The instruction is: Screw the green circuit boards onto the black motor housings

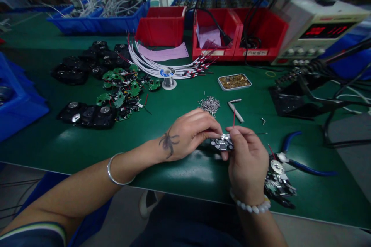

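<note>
A small circuit board is held between my two hands above the front of the table. My left hand comes in from the left, its thumb and fingers closed at the board's upper left edge. My right hand pinches the board's right side. A red wire sticks up by the right fingertips, and a thin dark wire points right. Just beyond the hands lies a heap of small metal pins. Fingers cover part of the board.
Blue-handled pliers and more boards lie right of my right hand. Farther back stand a solder spool, white cables, a tin, red bins, a soldering iron stand and a power supply. Green boards are piled left.
</note>
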The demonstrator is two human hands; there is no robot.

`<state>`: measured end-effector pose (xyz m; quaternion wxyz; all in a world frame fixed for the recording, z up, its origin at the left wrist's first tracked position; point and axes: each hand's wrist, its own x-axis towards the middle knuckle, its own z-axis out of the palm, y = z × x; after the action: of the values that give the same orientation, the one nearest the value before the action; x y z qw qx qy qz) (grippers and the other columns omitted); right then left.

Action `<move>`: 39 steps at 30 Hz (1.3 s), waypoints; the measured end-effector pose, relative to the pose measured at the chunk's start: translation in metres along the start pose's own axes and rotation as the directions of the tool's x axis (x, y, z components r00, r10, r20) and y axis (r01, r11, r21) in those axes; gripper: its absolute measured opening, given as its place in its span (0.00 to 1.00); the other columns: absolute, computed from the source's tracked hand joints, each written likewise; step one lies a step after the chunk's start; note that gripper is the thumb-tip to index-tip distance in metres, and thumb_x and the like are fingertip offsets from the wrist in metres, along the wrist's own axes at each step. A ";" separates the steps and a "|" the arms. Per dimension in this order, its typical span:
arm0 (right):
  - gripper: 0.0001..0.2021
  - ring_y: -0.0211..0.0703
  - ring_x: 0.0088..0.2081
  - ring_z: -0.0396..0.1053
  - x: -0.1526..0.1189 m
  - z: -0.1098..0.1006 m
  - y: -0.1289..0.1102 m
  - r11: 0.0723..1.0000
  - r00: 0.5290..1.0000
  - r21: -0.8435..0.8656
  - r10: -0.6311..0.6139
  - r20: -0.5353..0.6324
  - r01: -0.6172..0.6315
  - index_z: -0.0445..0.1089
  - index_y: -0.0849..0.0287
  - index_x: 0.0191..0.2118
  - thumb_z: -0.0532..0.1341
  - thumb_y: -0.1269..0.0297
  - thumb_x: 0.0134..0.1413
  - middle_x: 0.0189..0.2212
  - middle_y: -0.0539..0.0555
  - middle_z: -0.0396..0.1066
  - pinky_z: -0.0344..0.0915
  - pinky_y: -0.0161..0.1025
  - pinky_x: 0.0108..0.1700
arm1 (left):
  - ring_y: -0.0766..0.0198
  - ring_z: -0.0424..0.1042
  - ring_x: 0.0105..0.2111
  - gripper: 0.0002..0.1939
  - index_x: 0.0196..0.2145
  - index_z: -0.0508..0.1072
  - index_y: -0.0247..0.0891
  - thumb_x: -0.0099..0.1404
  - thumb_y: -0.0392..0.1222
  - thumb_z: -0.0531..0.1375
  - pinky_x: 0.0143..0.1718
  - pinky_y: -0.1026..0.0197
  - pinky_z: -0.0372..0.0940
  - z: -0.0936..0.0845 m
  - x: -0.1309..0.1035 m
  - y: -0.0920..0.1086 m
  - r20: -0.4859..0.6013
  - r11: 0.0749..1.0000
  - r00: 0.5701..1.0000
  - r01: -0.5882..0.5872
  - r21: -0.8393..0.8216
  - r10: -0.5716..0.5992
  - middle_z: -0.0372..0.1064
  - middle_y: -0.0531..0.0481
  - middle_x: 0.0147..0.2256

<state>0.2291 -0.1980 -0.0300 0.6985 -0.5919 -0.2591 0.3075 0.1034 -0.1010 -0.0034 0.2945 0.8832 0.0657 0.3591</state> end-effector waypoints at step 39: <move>0.09 0.30 0.14 0.60 0.000 0.003 -0.001 0.999 0.998 0.026 -0.030 -0.046 0.031 0.66 0.60 0.35 0.62 0.60 0.54 0.18 0.44 0.64 0.55 0.29 0.16 | 0.65 0.67 0.41 0.08 0.45 0.67 0.32 0.70 0.32 0.51 0.45 0.61 0.63 0.006 0.003 -0.017 -0.064 0.946 0.966 0.258 0.195 -0.250 0.67 0.46 0.40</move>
<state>0.2275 -0.1965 -0.0283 0.7167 -0.5854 -0.2479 0.2866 0.1110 -0.0889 -0.0150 0.2461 0.8854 0.2207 0.3268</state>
